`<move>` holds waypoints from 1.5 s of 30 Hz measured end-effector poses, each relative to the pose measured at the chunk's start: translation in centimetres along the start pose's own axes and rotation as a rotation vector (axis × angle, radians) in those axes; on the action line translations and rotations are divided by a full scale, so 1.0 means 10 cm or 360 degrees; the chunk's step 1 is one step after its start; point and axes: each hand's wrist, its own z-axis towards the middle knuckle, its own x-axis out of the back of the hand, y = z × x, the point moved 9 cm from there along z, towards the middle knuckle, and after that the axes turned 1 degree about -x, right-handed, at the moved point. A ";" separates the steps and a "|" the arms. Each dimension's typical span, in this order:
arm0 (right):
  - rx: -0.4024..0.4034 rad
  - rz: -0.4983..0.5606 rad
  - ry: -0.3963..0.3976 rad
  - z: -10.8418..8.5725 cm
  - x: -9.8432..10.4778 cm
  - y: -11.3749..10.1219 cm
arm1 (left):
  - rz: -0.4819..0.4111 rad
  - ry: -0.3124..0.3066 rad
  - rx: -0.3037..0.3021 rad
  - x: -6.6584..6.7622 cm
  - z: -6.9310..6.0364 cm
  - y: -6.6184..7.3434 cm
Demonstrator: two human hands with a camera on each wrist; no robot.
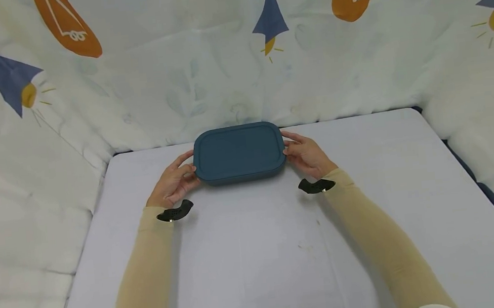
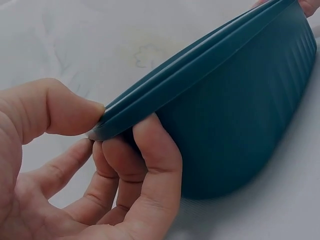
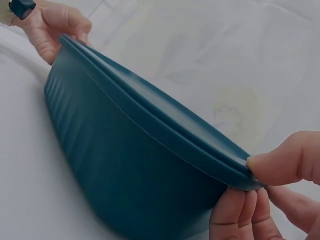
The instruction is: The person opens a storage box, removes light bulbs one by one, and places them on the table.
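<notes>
Box [image 2: 230, 135] pinched at both ends by its rim [image 2: 180, 80]

Nearest are two tan sleeves [image 1: 145, 278], with dark straps [image 1: 175, 211] at the wrists. Beyond them the left hand [image 1: 175, 180] grips the box's left end, thumb on top, fingers curled beneath the rim; the right hand [image 1: 307, 155] mirrors it opposite. Both thumbs touch the lid [image 1: 239, 151], leaving no slack. The box sits between the hands, near the far edge of the table [image 1: 247, 253]; whether its base rests flat I cannot tell.

The weak point, I judge, is the narrow hold: were the lid loose, lifting by the rim could part it from the box. One hand rising ahead could tip it. Pushing outward could run it into the patterned cloth [image 1: 219, 52] hanging just behind.
</notes>
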 end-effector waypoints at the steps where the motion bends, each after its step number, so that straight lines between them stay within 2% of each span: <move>1: 0.0004 -0.0001 0.0005 -0.01 0.00 0.01 | 0.0004 0.0010 0.0002 0.00 -0.01 -0.01; 5: 0.0006 -0.0002 0.0018 -0.06 0.01 0.04 | 0.0034 0.0027 0.0001 0.00 -0.05 -0.03; 13: -0.0021 -0.0018 0.0010 -0.18 0.02 0.12 | 0.0069 -0.0002 -0.0017 -0.02 -0.18 -0.10; 19: -0.0043 -0.0064 0.0023 -0.31 0.03 0.17 | 0.0171 -0.0013 -0.0023 -0.04 -0.29 -0.16; 27: -0.0040 -0.0108 0.0027 -0.46 0.00 0.19 | 0.0222 -0.0007 -0.0019 -0.07 -0.43 -0.22; 33: -0.0067 -0.0086 0.0057 -0.56 -0.01 0.22 | 0.0215 0.0042 0.0009 -0.06 -0.51 -0.26; 38: -0.0115 -0.0068 0.0077 -0.63 0.01 0.28 | 0.0226 0.0022 0.0002 -0.07 -0.59 -0.31; 45: -0.0118 -0.0045 0.0073 -0.80 0.03 0.36 | 0.0247 -0.0016 0.0014 -0.12 -0.72 -0.39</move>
